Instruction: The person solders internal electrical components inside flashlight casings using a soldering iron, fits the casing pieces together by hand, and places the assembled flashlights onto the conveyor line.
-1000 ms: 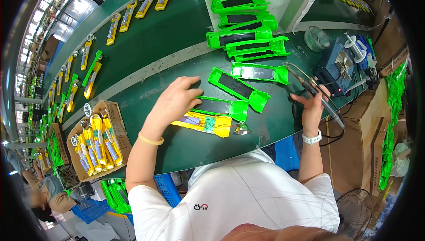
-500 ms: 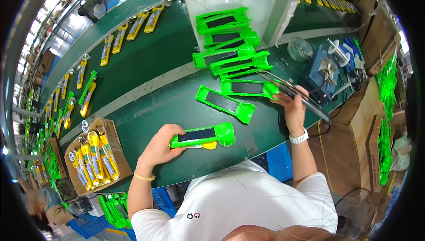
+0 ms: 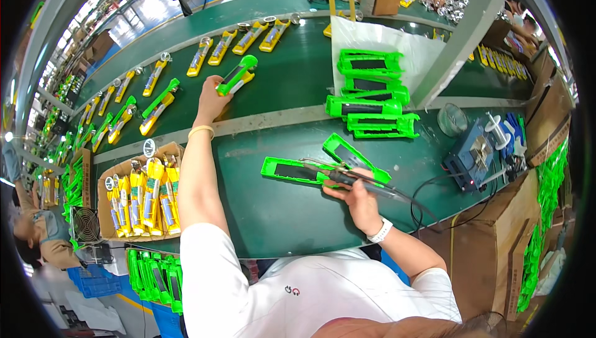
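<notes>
My left hand [image 3: 213, 99] reaches out over the green conveyor belt. Its fingers are closed on a green plastic housing [image 3: 238, 75] paired with a yellow casing [image 3: 244, 83]. In my right hand [image 3: 359, 200] is a soldering iron [image 3: 388, 192], its cable trailing to the right. The fingers of that hand are also at the right end of an open green housing shell [image 3: 292, 170] with a dark panel, lying on the bench; whether they grip it cannot be told. A second green shell [image 3: 343, 149] lies slantwise just behind, partly hidden by the iron.
Several green shells [image 3: 372, 106] are stacked at the bench's back. Yellow casings [image 3: 198, 56] line the belt. A cardboard box [image 3: 174, 226] of yellow casings stands at left. A blue soldering unit [image 3: 462, 161], solder spool [image 3: 495, 130] and glass bowl [image 3: 452, 119] stand right, near a metal post [image 3: 462, 33].
My left hand has carried the green housing and yellow casing from the bench out over the belt. My right hand has moved left with the iron, and one green shell has shifted left. The view has shifted.
</notes>
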Demonstrator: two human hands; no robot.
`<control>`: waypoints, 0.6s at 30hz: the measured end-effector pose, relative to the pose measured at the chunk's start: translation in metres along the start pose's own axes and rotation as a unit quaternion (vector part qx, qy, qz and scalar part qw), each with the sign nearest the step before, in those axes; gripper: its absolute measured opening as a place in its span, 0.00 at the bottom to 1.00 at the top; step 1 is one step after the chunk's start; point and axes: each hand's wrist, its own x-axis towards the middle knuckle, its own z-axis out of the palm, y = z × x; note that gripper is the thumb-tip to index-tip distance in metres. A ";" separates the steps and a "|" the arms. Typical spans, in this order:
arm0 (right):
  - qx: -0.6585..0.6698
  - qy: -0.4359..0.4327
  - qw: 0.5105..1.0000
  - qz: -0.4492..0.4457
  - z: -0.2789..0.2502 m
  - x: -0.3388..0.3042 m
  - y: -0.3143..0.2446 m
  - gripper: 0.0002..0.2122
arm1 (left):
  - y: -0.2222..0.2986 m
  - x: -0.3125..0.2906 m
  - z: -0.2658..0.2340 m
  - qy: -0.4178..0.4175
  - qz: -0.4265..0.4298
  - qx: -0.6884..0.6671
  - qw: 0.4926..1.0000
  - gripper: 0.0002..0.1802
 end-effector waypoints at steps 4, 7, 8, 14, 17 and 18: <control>-0.073 0.016 0.995 0.064 0.004 0.021 0.006 0.18 | -0.034 0.033 -0.019 -0.215 -0.019 -0.049 0.975 0.38; -0.115 0.031 0.992 0.045 -0.004 0.023 0.010 0.18 | 0.008 0.064 -0.051 -0.388 -0.114 -0.061 0.912 0.41; -0.117 0.038 0.991 0.057 -0.005 0.022 0.013 0.17 | 0.001 0.075 -0.058 -0.401 -0.176 -0.113 0.892 0.37; -0.168 0.086 0.981 -0.050 -0.026 0.038 0.018 0.19 | -0.042 0.136 -0.023 -0.104 -0.175 0.156 0.967 0.40; -0.136 0.091 0.986 -0.041 -0.027 0.041 0.016 0.20 | -0.051 0.163 0.019 -0.046 -0.156 0.188 0.969 0.44; -0.122 0.085 0.988 -0.037 -0.027 0.041 0.017 0.21 | -0.068 0.167 0.030 -0.045 -0.132 0.184 0.973 0.48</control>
